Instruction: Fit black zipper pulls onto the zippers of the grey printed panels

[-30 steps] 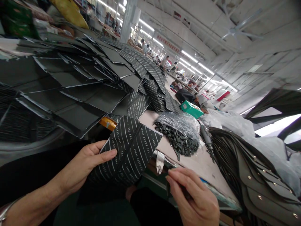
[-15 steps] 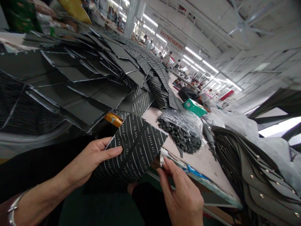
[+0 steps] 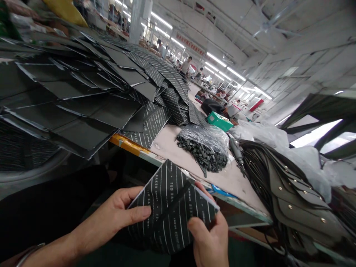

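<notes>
A dark fabric piece (image 3: pixel 169 211) with white stripes and lettering is held over the lap, in front of the table edge. My left hand (image 3: pixel 119 213) grips its left side, thumb on top and fingers beneath. On its right side my right hand (image 3: pixel 208 233) is closed, the thumb on the printed face and the fingers behind the edge. A dark band crosses the piece diagonally. Its underside is hidden.
Stacked dark panels (image 3: pixel 83 92) cover the table's left part. Near the edge of the table (image 3: pixel 169 142) lies a plastic bag of small dark strips (image 3: pixel 205 146). Behind it is a green box (image 3: pixel 219 120); a tool (image 3: pixel 236 150) and studded dark straps (image 3: pixel 286 185) lie to the right.
My right hand has gone from a small whitish thing at the table edge to gripping the piece's right side. The piece sits lower, and the view has shifted.
</notes>
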The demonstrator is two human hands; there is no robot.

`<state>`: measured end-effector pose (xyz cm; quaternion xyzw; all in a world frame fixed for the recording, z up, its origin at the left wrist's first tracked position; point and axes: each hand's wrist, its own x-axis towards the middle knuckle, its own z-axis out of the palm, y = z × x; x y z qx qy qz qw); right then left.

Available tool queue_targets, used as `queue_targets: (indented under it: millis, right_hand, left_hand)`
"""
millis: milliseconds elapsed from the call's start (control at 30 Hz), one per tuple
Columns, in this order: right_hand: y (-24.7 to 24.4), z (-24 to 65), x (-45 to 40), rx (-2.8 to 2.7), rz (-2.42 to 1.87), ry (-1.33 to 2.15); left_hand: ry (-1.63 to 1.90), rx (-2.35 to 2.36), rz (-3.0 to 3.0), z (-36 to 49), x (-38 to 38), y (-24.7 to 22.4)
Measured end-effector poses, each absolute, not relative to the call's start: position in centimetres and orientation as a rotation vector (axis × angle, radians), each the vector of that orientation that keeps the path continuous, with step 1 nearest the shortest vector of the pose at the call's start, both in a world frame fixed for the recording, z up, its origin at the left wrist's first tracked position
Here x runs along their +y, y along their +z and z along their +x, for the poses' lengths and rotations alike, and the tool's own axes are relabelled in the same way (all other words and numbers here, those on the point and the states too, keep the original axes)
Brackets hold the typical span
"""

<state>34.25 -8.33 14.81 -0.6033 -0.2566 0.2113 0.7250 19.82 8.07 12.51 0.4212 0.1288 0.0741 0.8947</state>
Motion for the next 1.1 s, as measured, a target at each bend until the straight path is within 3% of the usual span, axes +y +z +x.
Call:
queue_targets:
  millis: [133, 567, 900, 1100]
  right_hand:
    - [14.7, 32.4, -8.7, -0.214, -1.34, 0.601]
    - [11.8, 31.5, -9.6, -0.381, -1.565, 0.433]
    - [10.9, 32.2, -9.6, -1.141, -1.439, -0.105]
    - [11.2, 32.2, -8.7, -0.724, -1.503, 0.032]
  left_hand:
    - [0.104, 0.221, 0.96, 20.8, 6.8, 12.8]
    - [0.214, 0.484, 1.288, 23.4, 5.7, 14.4]
    - [0.117, 0.609, 0.926, 24.5, 5.2, 13.4]
    - [0.129, 0.409, 0.966, 23.9, 5.4, 13.0]
